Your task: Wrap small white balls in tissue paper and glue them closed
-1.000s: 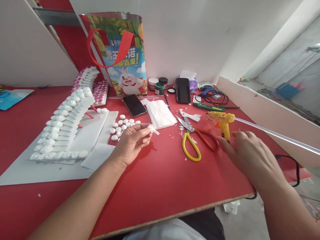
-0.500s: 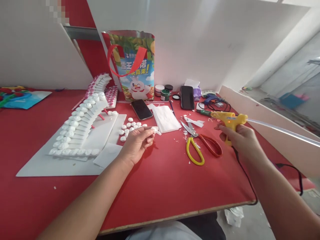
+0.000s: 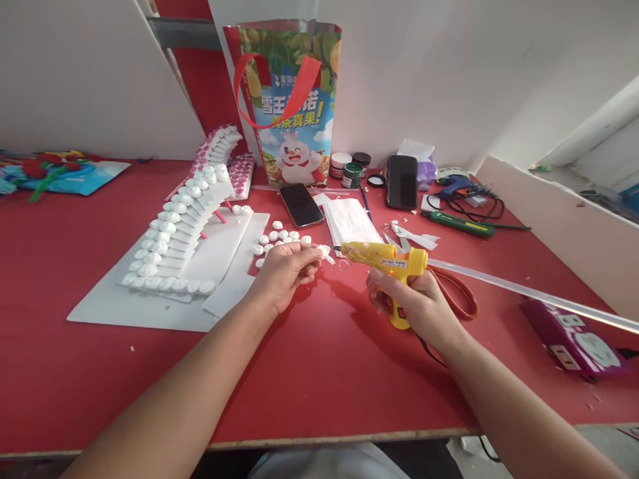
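Between the thumb and fingers of my left hand [image 3: 289, 271] is a small white paper piece [image 3: 325, 253]. My right hand [image 3: 412, 299] grips a yellow glue gun [image 3: 387, 258] by its handle, its nozzle pointing left at the paper piece, very near or touching it. A long clear glue stick [image 3: 519, 289] sticks out of the gun's back. Small white paper rosettes [image 3: 283, 235] lie just beyond my left hand. To the left, a curved white structure [image 3: 184, 226] edged with rosettes stands on a white board [image 3: 100, 309].
White paper sheets [image 3: 352, 221], a phone [image 3: 301, 205] and a printed bag [image 3: 294, 106] are behind my hands. Scissors [image 3: 456, 293] lie partly behind the glue gun. At the right are a green-handled tool [image 3: 462, 224], a dark case [image 3: 402, 182] and a purple power strip [image 3: 574, 339].
My right hand has brought the glue gun leftward, up to the white piece in my left hand. The camera view has shifted, bringing the purple power strip into sight.
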Demonstrator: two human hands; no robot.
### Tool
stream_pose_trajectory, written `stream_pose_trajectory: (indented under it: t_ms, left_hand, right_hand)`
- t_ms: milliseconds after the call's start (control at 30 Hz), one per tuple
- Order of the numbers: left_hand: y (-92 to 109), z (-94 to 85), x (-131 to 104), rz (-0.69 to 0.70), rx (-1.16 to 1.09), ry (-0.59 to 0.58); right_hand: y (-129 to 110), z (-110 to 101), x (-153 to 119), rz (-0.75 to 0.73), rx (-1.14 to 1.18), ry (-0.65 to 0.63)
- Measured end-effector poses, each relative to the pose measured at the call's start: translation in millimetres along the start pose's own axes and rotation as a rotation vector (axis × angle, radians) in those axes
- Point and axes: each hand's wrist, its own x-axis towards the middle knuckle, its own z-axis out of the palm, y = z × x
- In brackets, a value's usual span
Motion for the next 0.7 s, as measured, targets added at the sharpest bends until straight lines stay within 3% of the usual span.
stream_pose_trajectory:
  t_ms: [700]
  left_hand:
    - [-5, -0.4, 0, 0.01, 0.043, -0.04]
  right_hand:
    - [17, -3, 3, -0.032, -0.276, 0.01]
